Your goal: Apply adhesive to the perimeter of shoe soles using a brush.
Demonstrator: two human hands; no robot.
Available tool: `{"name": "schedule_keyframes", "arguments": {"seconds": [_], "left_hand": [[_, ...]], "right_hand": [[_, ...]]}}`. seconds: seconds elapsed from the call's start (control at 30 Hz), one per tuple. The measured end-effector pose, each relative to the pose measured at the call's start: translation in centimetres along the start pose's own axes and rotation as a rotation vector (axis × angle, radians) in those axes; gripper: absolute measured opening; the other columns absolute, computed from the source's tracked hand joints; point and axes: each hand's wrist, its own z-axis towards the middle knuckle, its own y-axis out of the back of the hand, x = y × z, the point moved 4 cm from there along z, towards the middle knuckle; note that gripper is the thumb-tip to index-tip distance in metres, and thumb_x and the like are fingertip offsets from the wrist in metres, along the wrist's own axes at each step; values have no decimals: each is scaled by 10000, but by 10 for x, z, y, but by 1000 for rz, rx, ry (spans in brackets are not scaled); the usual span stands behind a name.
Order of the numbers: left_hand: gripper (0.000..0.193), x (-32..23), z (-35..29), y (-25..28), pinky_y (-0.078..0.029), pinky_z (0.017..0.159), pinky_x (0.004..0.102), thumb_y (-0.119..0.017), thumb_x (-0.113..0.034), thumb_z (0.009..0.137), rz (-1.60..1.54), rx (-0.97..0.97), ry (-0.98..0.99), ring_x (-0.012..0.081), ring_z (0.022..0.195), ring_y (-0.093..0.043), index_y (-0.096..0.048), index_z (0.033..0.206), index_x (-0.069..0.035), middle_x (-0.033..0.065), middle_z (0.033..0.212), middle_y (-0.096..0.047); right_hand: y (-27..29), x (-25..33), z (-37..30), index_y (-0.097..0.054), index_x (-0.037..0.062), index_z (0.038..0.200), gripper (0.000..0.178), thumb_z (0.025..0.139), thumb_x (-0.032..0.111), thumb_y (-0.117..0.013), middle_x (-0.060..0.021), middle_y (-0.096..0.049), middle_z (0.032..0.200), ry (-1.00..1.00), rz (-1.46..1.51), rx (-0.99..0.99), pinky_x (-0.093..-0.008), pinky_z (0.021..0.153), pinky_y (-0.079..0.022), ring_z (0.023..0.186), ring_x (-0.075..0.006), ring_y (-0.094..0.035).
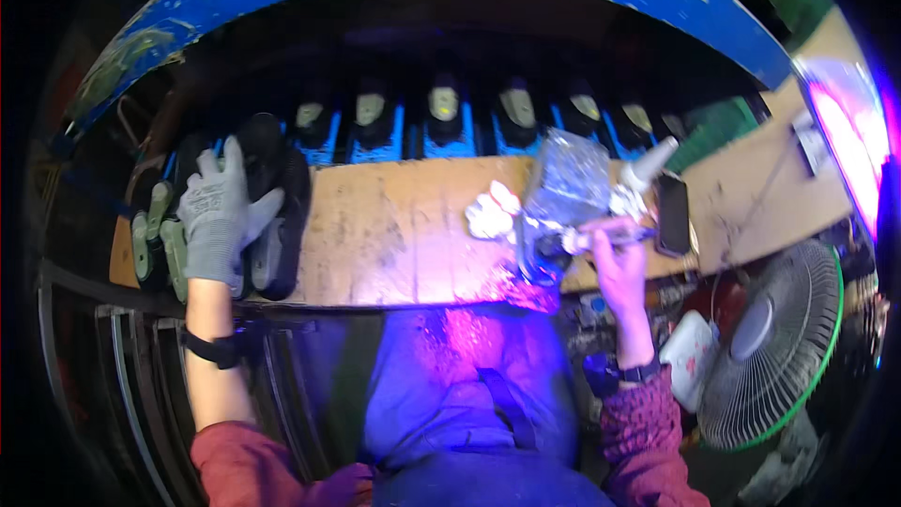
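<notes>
My left hand [218, 211], in a pale grey glove, lies over the dark shoes [269, 258] at the bench's left end. Its fingers are stretched and the thumb stands apart; whether it grips a shoe is not visible. Bare, my right hand [619, 258] is closed in a pinch at the right, beside a container wrapped in clear plastic [568, 178]. What the fingers hold is too blurred to name; a pale tip shows at them, near a dark object [540, 258] on the bench edge. A white nozzle bottle [648, 166] lies just beyond this hand.
Along the back of the wooden bench [394, 225], several dark shoes [443, 117] with pale insoles stand on blue strips. White crumpled material [491, 213] lies near the container. A black phone [672, 216] rests farther right. A fan [774, 343] stands at the lower right.
</notes>
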Motion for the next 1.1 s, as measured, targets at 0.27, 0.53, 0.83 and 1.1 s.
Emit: {"name": "schedule_keyframes", "arguments": {"seconds": [0.27,0.53,0.83,1.1], "left_hand": [[986,19,9,-15,-512,860,445,-842,-283,659,-66,81,-217,367,1018,-617,-317,1488,-192,193,1120,-589],[947,-42,-46,4,-505,868,458,-830,-355,681,-499,66,-277,349,1039,-620,-338,1471,-181,163,1122,-602],[847,-105,-65,-24,-458,922,459,-819,-303,650,-128,-59,-551,396,1088,-508,-443,1348,-5,213,1172,-520],[580,-180,-173,47,-461,576,420,-624,-105,794,-931,165,-1343,270,626,-562,-524,1366,-96,73,733,-546]], "right_hand": [[-11,18,-8,-578,57,959,140,902,165,-646,-114,-655,826,11,-395,210,-348,680,-510,761,-258,-662],[-10,15,-3,-572,45,976,184,912,201,-645,-132,-630,822,-21,-215,182,-349,683,-499,753,-265,-647],[2,10,3,-556,24,912,194,922,208,-618,-97,-644,751,-103,-192,197,-341,654,-487,704,-214,-652],[2,6,6,-597,31,939,183,928,209,-640,-11,-626,799,-195,-191,167,-266,667,-462,734,-90,-572]]}}
